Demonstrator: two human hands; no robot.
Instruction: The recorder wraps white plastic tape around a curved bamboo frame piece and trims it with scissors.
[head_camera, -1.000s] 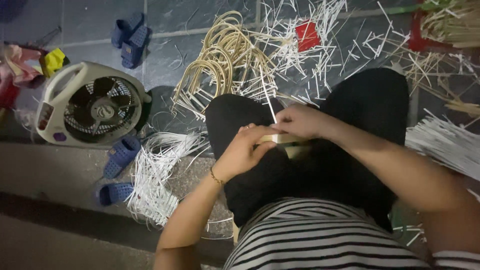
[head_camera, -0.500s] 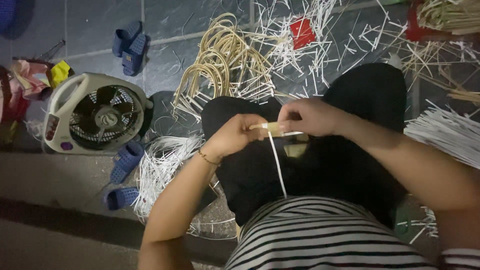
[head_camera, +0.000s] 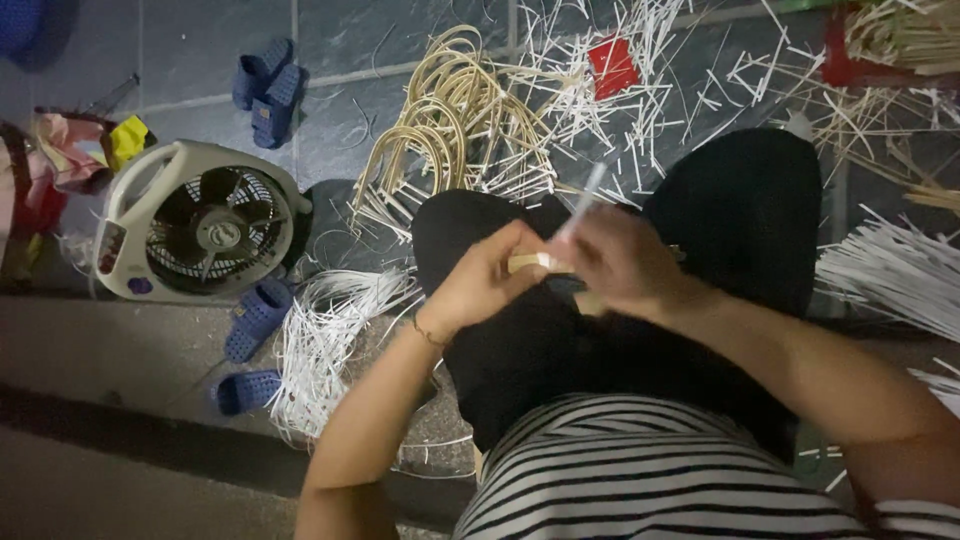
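1. Dark floor tiles (head_camera: 400, 110) are littered with white strips.
2. Left hand (head_camera: 487, 277) and right hand (head_camera: 615, 262) meet over the lap, both pinched closed on a pale cane piece (head_camera: 528, 262); a white strip (head_camera: 583, 200) rises from the right fingers.
3. Curved cane bundle (head_camera: 450, 120) lies beyond the knees.
4. A red square pack (head_camera: 611, 66) lies near the floor's far edge, a white fan (head_camera: 198, 224) at the left.
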